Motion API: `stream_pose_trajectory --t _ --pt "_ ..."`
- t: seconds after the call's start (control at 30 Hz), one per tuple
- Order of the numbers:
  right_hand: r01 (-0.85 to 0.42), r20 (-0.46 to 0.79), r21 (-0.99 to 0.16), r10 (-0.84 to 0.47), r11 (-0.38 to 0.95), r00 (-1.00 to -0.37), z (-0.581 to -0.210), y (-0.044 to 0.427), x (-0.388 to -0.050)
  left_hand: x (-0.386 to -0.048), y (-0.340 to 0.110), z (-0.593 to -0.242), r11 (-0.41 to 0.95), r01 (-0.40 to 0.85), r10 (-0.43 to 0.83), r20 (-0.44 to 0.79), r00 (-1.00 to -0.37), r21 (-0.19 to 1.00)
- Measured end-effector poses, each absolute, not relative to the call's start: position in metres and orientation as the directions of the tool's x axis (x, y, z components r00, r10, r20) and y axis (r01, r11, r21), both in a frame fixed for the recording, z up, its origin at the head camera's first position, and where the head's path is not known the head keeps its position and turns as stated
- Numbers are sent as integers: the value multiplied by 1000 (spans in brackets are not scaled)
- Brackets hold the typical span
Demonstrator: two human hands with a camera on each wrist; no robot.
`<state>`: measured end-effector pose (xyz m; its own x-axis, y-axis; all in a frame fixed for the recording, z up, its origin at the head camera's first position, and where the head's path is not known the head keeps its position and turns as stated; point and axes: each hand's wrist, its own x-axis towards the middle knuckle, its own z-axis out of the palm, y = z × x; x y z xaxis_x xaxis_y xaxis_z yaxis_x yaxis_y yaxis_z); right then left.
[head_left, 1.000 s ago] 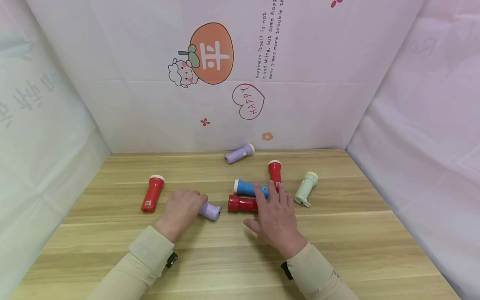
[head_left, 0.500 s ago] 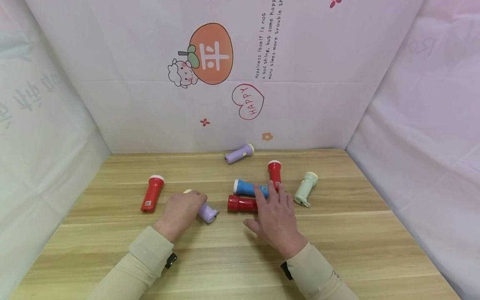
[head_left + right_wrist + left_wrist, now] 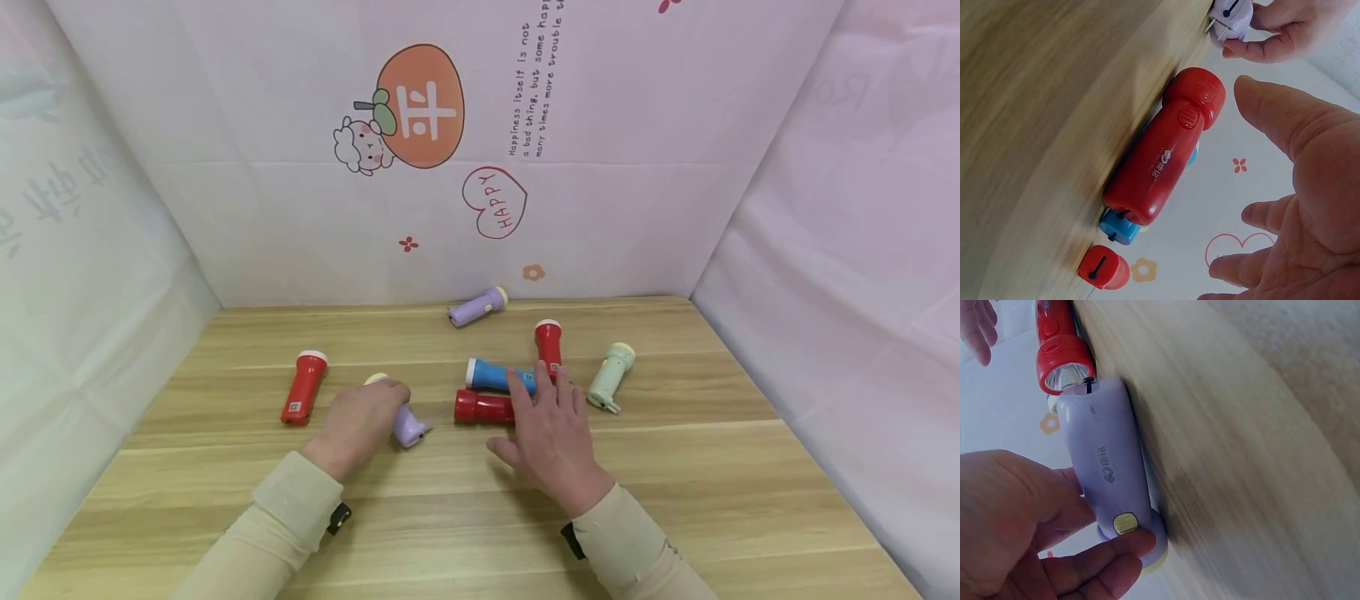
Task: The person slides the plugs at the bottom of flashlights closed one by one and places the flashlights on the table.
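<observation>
My left hand [image 3: 360, 425] grips a purple flashlight [image 3: 408, 427] lying on the table, its pale yellow head turned away from me. In the left wrist view, the thumb and fingers hold the purple flashlight [image 3: 1107, 447] near its yellow switch. My right hand [image 3: 553, 442] is spread with fingers extended over the tail of a dark red flashlight [image 3: 483, 407]. A blue flashlight [image 3: 497, 376] lies just behind that one. In the right wrist view, the red flashlight [image 3: 1160, 150] shows beside the open right hand [image 3: 1310, 194], with a gap between thumb and flashlight.
At the left lies a red flashlight [image 3: 304, 387]. Another red one [image 3: 549, 346] and a mint green one [image 3: 612, 375] are at the right. A second purple flashlight [image 3: 477, 307] rests at the back, near the printed white cloth [image 3: 300, 233] behind the wooden table [image 3: 450, 533].
The purple flashlight under my left hand has turned, its tail swinging left and toward me, and its yellow head has come into sight. My right hand has stayed in place.
</observation>
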<state>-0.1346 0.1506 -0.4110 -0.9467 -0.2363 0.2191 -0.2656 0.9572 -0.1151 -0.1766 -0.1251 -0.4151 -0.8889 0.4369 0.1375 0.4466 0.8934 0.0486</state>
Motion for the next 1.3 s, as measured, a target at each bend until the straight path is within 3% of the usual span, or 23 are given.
stream_pose_trajectory --t 0.2,1.3 --pt "-264 214 -117 -236 957 -948 -411 150 -135 -180 -123 -414 913 395 387 89 -918 102" --pt "-268 236 -124 -234 955 -943 -413 150 -134 -182 -120 -414 930 365 362 75 -929 43"
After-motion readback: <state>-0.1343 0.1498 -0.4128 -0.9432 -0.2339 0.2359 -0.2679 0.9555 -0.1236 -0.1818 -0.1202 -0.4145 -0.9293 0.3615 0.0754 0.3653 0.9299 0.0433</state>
